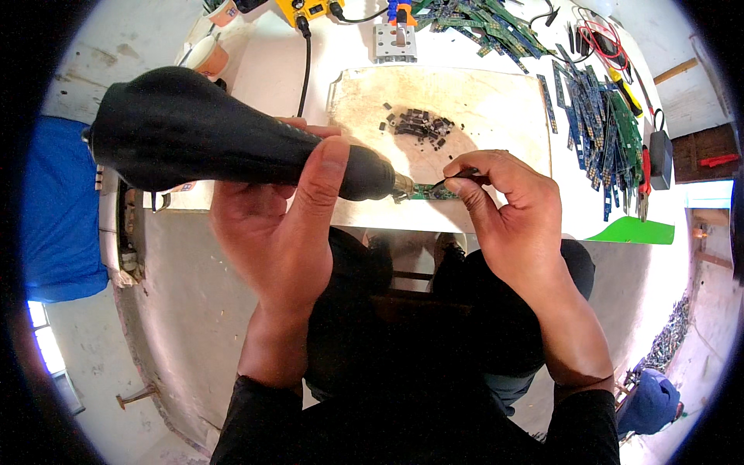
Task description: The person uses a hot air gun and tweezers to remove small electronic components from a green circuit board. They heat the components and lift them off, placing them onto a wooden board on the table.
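My left hand (283, 232) is wrapped round a black hot air gun (213, 128), which lies slantwise across the view. Its metal nozzle (403, 184) points at a narrow green circuit board strip (425, 190) near the table's front edge. From the other side, my right hand (518, 213) pinches dark tweezers (463, 173), their tips over the strip's right part. Whether the tips touch a component is too small to tell. Beyond both hands, a loose heap of small black chips (422, 125) lies on a stained pale work board (360, 89).
Circuit board strips (601, 128) pile up at the right, with another heap (480, 23) at the back. A metal block (395, 45) and yellow device (308, 9) stand at the back. Paper cups (208, 57) are at left. A black box (660, 159) and yellow-handled tool (626, 91) lie right.
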Tool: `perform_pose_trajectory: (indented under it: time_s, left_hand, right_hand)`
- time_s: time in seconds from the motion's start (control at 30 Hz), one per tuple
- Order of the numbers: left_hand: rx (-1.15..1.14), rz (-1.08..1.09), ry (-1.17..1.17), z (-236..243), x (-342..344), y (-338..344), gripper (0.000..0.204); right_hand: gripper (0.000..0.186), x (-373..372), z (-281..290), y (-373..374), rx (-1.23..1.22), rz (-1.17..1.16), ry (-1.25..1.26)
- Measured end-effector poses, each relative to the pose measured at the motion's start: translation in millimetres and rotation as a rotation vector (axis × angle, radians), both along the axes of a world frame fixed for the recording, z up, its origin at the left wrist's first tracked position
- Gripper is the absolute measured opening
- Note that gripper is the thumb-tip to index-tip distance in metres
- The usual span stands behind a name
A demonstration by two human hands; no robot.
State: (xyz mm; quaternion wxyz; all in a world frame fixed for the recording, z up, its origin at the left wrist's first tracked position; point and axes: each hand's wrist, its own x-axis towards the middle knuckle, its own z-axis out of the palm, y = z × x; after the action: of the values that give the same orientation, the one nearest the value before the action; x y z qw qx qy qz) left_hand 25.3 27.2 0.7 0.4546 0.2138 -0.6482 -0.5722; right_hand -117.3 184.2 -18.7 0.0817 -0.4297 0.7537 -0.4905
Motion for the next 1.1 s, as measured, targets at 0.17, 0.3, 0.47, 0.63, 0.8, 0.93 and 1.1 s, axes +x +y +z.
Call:
perform_pose_trajectory:
  time_s: [0.17, 0.3, 0.47, 0.63, 0.8, 0.93, 1.1]
  left_hand:
    - [-0.006, -0.012, 0.008, -1.4, 0.0, -1.6, 0.038]
    - [-0.013, -0.03, 0.08, -3.9, 0.1, -5.1, 0.033]
    - [-0.008, -0.031, 0.074, -2.3, -0.4, -5.3, 0.033]
    - [-0.025, -0.018, 0.009, -2.2, 0.5, -2.3, 0.041]
    - [-0.002, -0.007, 0.006, -1.2, 0.4, -1.2, 0.043]
    - [0.004, -0.003, 0.005, -1.6, -1.0, -1.0, 0.042]
    - [-0.008, 0.0, -0.013, -0.7, 0.4, -1.5, 0.037]
  right_hand:
    - [0.012, -0.1, -2.3, -1.6, 0.008, -0.008, 0.01]
    - [0.014, 0.5, -3.4, -2.0, 0.011, -0.007, -0.01]
    - [0.015, -1.8, -8.9, -3.4, -0.069, 0.004, -0.002]
    - [0.014, -0.3, -6.3, -2.8, -0.02, 0.002, -0.005]
    - [0.014, -0.4, -3.8, -2.3, 0.0, 0.006, -0.003]
    - [0.013, -0.4, -3.0, -2.2, 0.013, 0.003, -0.004]
    - [0.015, -0.9, -6.5, -4.3, -0.044, 0.014, 0.006]
